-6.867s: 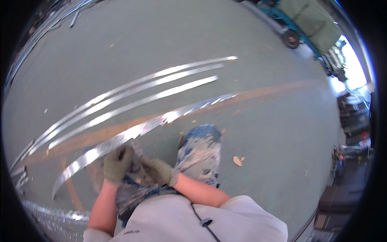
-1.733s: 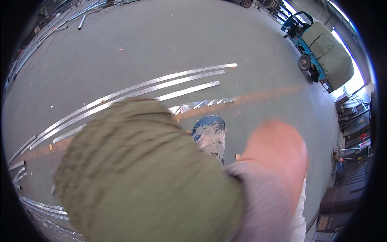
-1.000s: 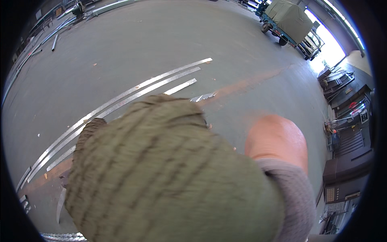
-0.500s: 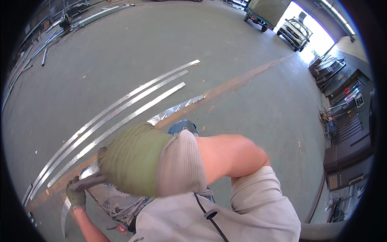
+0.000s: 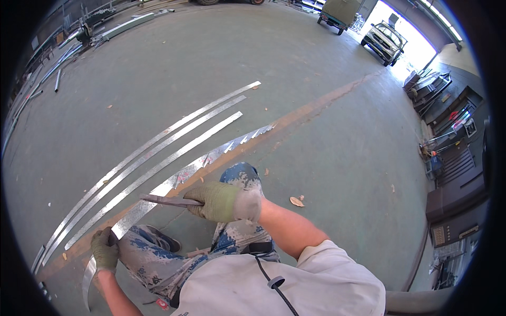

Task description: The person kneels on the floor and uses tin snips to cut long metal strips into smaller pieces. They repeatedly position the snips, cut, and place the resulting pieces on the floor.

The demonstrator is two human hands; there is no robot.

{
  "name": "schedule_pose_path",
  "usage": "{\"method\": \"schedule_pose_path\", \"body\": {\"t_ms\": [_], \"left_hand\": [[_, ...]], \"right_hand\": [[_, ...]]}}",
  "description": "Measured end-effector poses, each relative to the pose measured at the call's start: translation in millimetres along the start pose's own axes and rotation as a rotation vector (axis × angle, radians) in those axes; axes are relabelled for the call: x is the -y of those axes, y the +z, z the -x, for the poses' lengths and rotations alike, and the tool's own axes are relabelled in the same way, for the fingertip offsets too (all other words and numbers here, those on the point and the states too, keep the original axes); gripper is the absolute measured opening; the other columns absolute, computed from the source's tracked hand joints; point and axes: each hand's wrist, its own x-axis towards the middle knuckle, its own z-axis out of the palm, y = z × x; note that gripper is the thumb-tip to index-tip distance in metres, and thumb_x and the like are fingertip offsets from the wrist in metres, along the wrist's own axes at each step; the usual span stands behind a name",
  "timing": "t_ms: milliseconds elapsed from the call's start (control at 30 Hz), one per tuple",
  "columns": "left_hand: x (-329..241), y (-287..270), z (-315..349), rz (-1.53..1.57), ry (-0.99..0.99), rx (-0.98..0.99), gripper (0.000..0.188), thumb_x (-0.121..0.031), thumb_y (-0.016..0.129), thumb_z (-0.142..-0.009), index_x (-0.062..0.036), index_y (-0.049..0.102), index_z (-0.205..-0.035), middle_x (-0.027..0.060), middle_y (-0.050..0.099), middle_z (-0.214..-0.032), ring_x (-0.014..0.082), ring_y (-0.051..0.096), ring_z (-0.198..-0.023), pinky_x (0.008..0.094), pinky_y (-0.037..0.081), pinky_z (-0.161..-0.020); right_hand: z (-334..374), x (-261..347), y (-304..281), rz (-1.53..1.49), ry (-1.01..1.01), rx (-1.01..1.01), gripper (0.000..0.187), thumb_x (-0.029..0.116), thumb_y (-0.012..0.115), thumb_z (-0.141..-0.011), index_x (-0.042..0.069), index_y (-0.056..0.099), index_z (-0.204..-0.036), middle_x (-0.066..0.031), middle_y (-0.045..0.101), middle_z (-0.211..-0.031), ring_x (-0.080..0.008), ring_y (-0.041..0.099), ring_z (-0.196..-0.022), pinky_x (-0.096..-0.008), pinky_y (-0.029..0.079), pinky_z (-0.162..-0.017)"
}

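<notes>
A long shiny metal strip (image 5: pixel 141 208) lies in front of me, running from the lower left toward the floor's middle. Slanted cut tabs stand along its far part. My left hand (image 5: pixel 105 249), in a green work glove, is closed around the near part of this strip, by my knee. In my right hand (image 5: pixel 217 201), also gloved, is a dark flat bar (image 5: pixel 167 200), gripped at one end. Its free end points left, over the strip; whether they touch I cannot tell.
Three narrow metal strips (image 5: pixel 158 156) lie side by side beyond the notched one. My bent legs (image 5: pixel 153 253) frame the near floor. Metal lengths (image 5: pixel 58 79) lie far left; a car (image 5: pixel 383 43) and a covered cart (image 5: pixel 337 15) stand far right. Dark panels (image 5: pixel 456 189) line the right side.
My right hand has dropped from close before the camera to lower and farther out, carrying the bar away from my left hand. The notched strip is now more fully visible.
</notes>
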Motion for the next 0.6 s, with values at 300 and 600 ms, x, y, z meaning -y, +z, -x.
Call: {"method": "schedule_pose_path", "body": {"t_ms": [300,600], "left_hand": [[-32.1,7.8,-10.8,0.046,0.065,-0.018,0.037,0.0,0.067,-0.068,-0.0056,0.074,-0.104,0.0155,0.066,-0.088,0.0369,0.062,-0.087,0.0459,0.049,-0.082],[-62.9,29.1,-24.0,-0.003,0.174,-0.008,0.031,-0.004,0.069,-0.069,-0.009,0.072,-0.1,0.0142,0.065,-0.085,0.0378,0.062,-0.087,0.0472,0.048,-0.082]], "right_hand": [[6.5,-27.2,28.9,-0.808,0.186,0.078,0.027,0.036,0.061,-0.106,0.013,0.067,-0.119,-0.0016,0.068,-0.084,-0.0082,0.059,-0.066,-0.0265,0.05,-0.058],[7.9,-40.4,71.6,-1.083,0.118,0.089,0.036,0.039,0.061,-0.106,0.015,0.068,-0.133,-0.0007,0.074,-0.091,-0.0085,0.066,-0.069,-0.0256,0.051,-0.057]]}}
